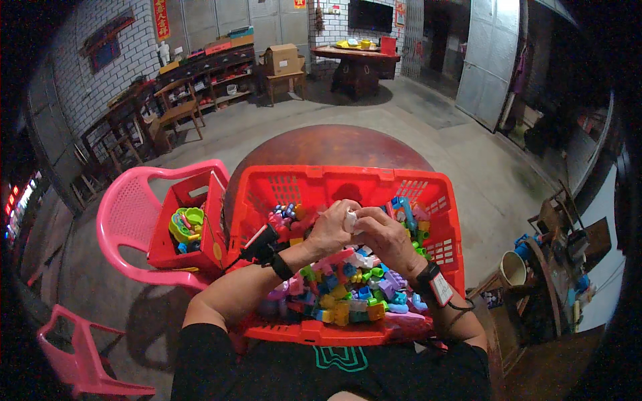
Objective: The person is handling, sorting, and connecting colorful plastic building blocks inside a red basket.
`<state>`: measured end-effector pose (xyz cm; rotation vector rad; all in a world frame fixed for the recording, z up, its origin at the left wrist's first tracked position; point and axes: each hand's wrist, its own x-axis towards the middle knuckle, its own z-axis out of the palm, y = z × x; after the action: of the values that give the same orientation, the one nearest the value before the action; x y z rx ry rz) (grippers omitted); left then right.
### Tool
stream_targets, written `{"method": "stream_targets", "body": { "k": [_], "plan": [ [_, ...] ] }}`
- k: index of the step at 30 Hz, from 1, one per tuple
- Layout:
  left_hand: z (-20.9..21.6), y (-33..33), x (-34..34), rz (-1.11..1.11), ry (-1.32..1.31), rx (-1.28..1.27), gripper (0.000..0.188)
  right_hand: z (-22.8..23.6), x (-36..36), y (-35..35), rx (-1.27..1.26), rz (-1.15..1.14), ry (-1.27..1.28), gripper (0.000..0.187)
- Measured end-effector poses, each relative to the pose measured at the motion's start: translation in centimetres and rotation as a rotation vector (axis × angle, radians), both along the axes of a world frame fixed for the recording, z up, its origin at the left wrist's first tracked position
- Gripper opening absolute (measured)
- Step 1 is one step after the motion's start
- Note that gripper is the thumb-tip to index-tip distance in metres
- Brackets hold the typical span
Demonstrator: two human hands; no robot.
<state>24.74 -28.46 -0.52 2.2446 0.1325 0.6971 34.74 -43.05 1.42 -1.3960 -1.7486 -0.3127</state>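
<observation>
Both my hands meet above a large red plastic basket (pixel 314 332). My left hand (pixel 329 230) is closed around a small white piece (pixel 350 220), whose kind I cannot make out. The fingers of my right hand (pixel 386 237) pinch at the same white piece from the right. Below them, the basket holds a heap of colourful toy building blocks (pixel 348 287) in yellow, blue, green and purple. Part of the heap is hidden under my hands and forearms.
The basket stands on a round dark wooden table (pixel 328 142). At left, a pink plastic chair (pixel 130 200) bears a smaller red basket (pixel 167 234) with green and yellow toys. Another pink chair (pixel 83 347) is at lower left. A cluttered wooden table (pixel 542 287) stands at right.
</observation>
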Motion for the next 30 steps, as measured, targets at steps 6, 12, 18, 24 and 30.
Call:
{"method": "stream_targets", "body": {
  "k": [6, 12, 18, 24, 30],
  "plan": [
    [0.9, -1.0, -0.4, -0.001, 0.039, 0.044, 0.058, -0.6, 1.9, 0.0, 0.028, -0.121, 0.099, 0.017],
    [1.1, -1.8, -0.8, -0.084, -0.097, -0.128, 0.060, -1.9, 3.6, 0.5, -0.161, 0.146, 0.927, 0.016],
    [1.7, -2.4, -1.2, -0.173, -0.220, -0.240, 0.059, -1.9, 2.1, 0.8, -0.228, 0.397, 1.483, 0.017],
    [2.7, -2.5, -1.6, -0.203, -0.259, -0.091, 0.061, -1.6, 1.1, 0.6, -0.239, 0.482, 1.628, 0.015],
    [2.1, -1.9, -1.2, -0.163, -0.234, 0.027, 0.062, -1.4, 2.0, 0.2, -0.088, 0.264, 1.244, 0.015]
  ]
}}
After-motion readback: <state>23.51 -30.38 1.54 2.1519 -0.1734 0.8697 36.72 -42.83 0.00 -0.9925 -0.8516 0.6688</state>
